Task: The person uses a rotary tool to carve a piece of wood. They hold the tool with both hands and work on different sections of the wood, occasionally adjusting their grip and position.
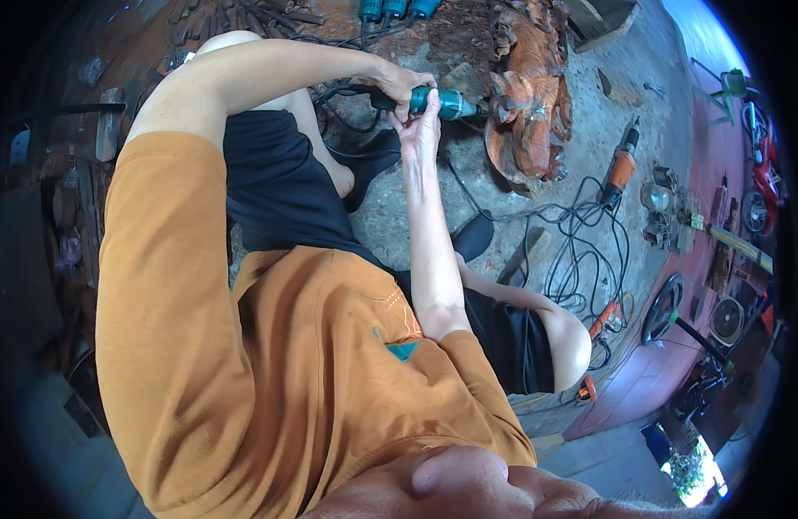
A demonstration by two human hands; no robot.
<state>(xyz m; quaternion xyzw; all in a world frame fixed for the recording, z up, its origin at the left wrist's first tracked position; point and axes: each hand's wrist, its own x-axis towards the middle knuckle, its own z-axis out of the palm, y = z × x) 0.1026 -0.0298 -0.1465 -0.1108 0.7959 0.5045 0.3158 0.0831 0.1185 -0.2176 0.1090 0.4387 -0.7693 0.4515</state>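
Note:
A teal power tool with a slim body and metal nose, looking like a die grinder (453,105), lies across both my hands. My left hand (402,88) wraps its rear body from above. From below, my right hand (419,131) holds its middle, the thumb laid up over the casing. The nose points right at a reddish-brown wood carving (529,112) with a knobbly, deeply cut surface, resting on the floor. Whether the bit touches the wood is too small to tell. A dark cord trails from the tool's back end.
An orange and black hand grinder (621,170) lies right of the carving, near tangled black cords (580,242). Several teal tools (397,10) sit at the top edge. Sticks (243,16) are piled at upper left. A fan (664,309) stands far right.

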